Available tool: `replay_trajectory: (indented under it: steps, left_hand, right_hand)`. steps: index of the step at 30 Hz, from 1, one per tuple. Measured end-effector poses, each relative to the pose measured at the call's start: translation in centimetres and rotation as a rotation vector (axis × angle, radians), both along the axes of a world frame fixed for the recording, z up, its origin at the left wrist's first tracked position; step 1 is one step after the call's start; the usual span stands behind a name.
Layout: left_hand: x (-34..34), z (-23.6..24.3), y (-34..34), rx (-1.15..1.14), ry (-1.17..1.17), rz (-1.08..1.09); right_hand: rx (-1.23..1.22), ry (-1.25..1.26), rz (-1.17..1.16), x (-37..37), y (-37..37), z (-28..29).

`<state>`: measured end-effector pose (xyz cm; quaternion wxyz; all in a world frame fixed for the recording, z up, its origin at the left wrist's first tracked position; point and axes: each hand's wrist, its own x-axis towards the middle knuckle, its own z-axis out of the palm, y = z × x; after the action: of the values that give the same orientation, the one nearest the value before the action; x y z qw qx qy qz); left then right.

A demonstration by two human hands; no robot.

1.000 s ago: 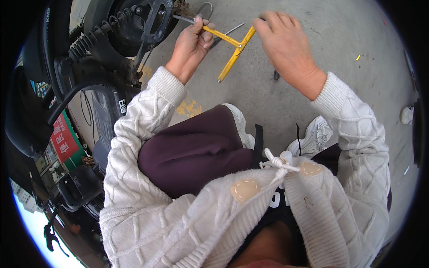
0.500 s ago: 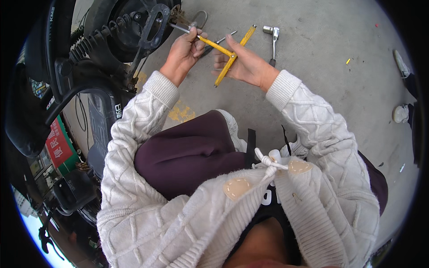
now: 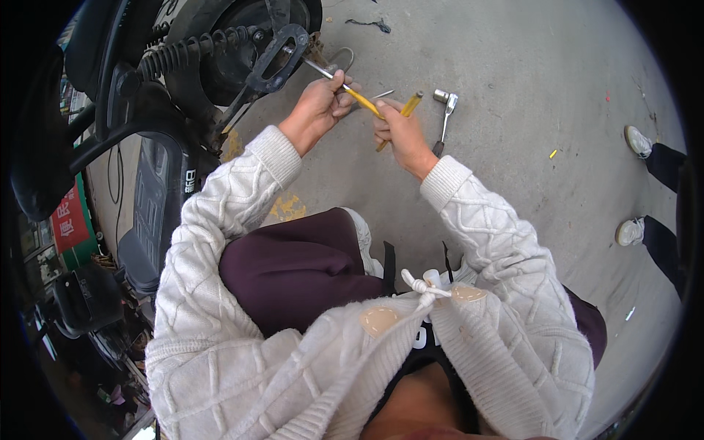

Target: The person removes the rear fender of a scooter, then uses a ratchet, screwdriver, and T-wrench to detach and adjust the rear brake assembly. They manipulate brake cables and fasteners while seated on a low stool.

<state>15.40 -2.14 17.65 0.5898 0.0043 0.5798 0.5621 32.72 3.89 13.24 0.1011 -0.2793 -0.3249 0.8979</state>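
Note:
A yellow T-handle wrench point(image 3: 363, 102) with a silver shaft reaches toward the slotted black bracket point(image 3: 276, 60) beside the scooter's wheel point(image 3: 220, 81). Whether its tip sits on a fastener there is too small to tell. My left hand point(image 3: 317, 111) is closed around the shaft, thumb and fingers pinching it where yellow meets silver. At the crossbar, my right hand point(image 3: 403, 138) has its fingers wrapped over the handle, with one bar end sticking out past the thumb. Behind my left hand lies a thin metal-tipped tool point(image 3: 383, 94) on the ground, mostly hidden.
A ratchet wrench point(image 3: 448, 110) with a socket lies on the concrete right of my hands. The scooter's shock spring point(image 3: 196, 51) and footboard point(image 3: 163, 202) stand on the left. Another person's white shoes point(image 3: 630, 232) are at the far right. A black scrap point(image 3: 372, 25) lies farther off.
My right hand has gone from spread fingers against the crossbar to a closed grip, and the crossbar has turned. My left hand stays on the shaft. The whole view has shifted a little.

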Motion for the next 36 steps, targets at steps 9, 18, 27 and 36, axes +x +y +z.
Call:
replay_trajectory:
  steps: [9,18,27,36]
  left_hand:
    - [0.4,0.3,0.3,-0.014,0.096,0.018]
    - [0.2,0.1,0.8,0.005,0.041,0.038]
    - [-0.9,-1.0,0.4,-0.012,0.06,0.017]
    - [-0.2,-0.5,1.3,0.002,0.077,0.054]
  right_hand:
    - [0.037,-0.12,0.04,2.7,1.9,4.1]
    - [1.821,-0.291,0.169,1.8,1.2,2.4]
    - [-0.465,-0.063,-0.088,0.7,-0.4,3.3]
    - [2.133,-0.288,0.223,3.2,1.9,3.6]
